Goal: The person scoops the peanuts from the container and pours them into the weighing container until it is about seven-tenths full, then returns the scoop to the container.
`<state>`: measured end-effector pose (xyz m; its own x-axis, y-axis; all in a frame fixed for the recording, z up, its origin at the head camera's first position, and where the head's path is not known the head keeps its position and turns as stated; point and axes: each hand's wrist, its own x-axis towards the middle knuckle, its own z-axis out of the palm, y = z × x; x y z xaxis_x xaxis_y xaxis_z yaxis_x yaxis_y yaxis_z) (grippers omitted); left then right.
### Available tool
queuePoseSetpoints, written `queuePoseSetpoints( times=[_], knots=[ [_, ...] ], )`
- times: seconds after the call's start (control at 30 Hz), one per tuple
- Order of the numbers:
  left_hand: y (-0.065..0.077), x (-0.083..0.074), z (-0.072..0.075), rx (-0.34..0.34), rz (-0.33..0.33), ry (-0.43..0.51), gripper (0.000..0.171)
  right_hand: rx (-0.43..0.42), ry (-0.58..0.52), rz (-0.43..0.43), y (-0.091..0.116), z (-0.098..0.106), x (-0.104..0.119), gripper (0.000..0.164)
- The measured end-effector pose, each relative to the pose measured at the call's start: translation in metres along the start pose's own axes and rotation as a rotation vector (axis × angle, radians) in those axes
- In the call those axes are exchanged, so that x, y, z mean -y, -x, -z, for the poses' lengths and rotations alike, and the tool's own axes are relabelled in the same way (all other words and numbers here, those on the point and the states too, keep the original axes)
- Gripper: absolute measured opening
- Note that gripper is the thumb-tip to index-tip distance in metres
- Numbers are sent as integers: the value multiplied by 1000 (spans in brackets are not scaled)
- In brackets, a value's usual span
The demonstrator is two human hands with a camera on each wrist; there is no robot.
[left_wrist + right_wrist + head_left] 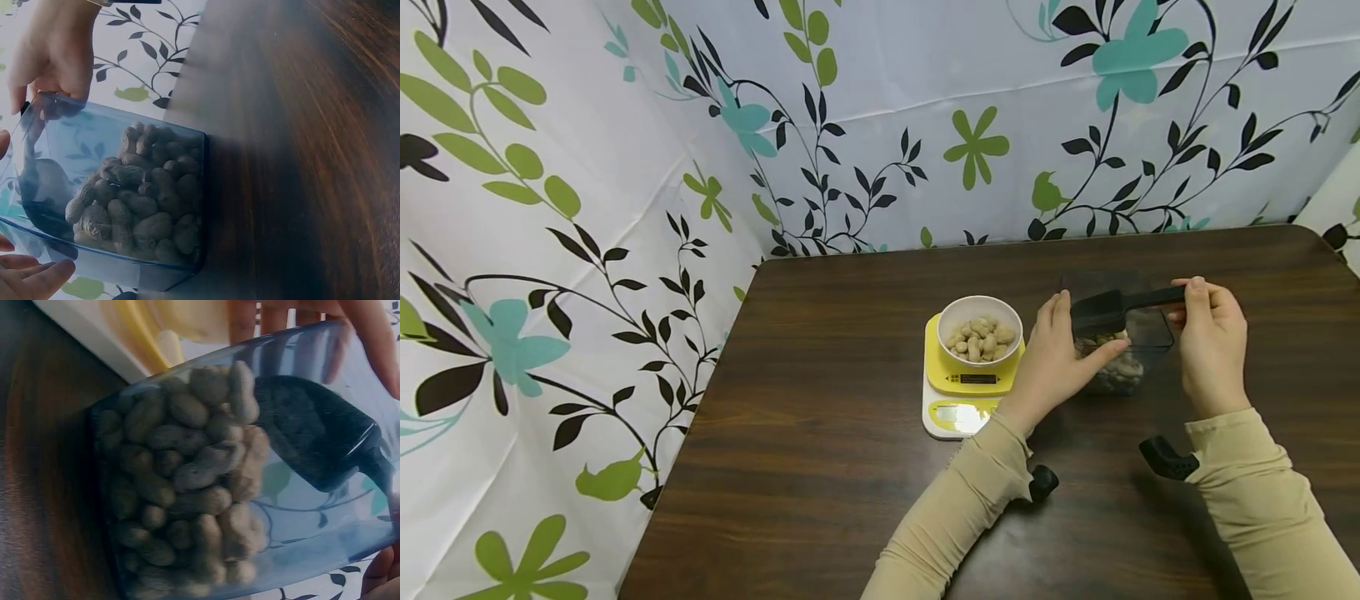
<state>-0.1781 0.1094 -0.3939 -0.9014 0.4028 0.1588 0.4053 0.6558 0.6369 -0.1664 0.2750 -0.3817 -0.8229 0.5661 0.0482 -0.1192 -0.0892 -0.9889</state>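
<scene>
My right hand holds the handle of a black scoop, its blade inside the upper part of a clear square container. Peanuts in their shells fill the lower part of that container, below the scoop. On the container's left side, my left hand touches the wall with straight fingers, the thumb reaching across over the opening. Just left of this hand, a white bowl partly filled with peanuts stands on a yellow and white kitchen scale.
The dark wooden table extends to the left and front of the scale. A white curtain with leaf and flower prints hangs behind the table and along its left side. Black wrist straps show at both sleeves.
</scene>
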Motion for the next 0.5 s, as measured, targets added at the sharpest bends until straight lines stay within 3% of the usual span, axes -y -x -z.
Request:
queuePoseSetpoints(
  times=[0.13,0.27,0.5],
  knots=[
    [-1,2,-2,-12,-15,5,87,32,-24,0,0,3,-4,29],
    [0,3,-3,-8,-16,10,87,125,-94,-9,0,7,-8,34],
    [0,6,-6,11,-20,46,87,240,-116,-49,-2,17,-12,40]
  ],
)
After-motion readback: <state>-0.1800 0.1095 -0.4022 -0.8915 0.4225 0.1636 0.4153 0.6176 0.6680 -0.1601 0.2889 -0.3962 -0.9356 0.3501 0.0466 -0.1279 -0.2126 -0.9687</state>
